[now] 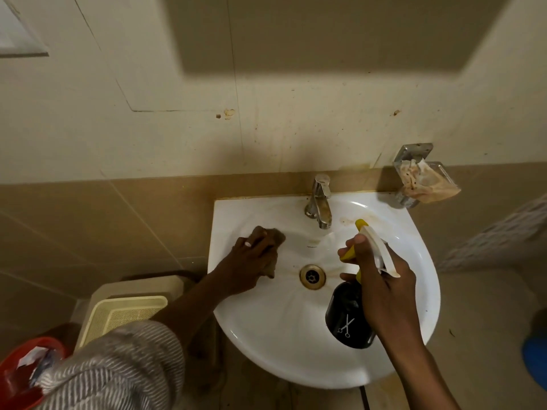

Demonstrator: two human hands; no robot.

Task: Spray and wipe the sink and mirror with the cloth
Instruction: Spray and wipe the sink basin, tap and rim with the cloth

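Note:
A white wall-mounted sink [275, 344] fills the lower middle, with a brass drain [312, 276] and a chrome tap [320, 202] at its back. My left hand [248, 261] presses a brown cloth [275, 236] flat against the basin's left inner slope. My right hand [381, 279] holds a black spray bottle [349, 318] with a white and yellow trigger head over the right side of the basin, nozzle aimed toward the tap. The mirror is not in view.
A metal soap holder [414, 161] with a crumpled rag in it is fixed to the wall right of the tap. A cream plastic basket [127, 315] and a red bucket [17, 377] stand on the floor to the left. A blue object [535, 359] is at the right edge.

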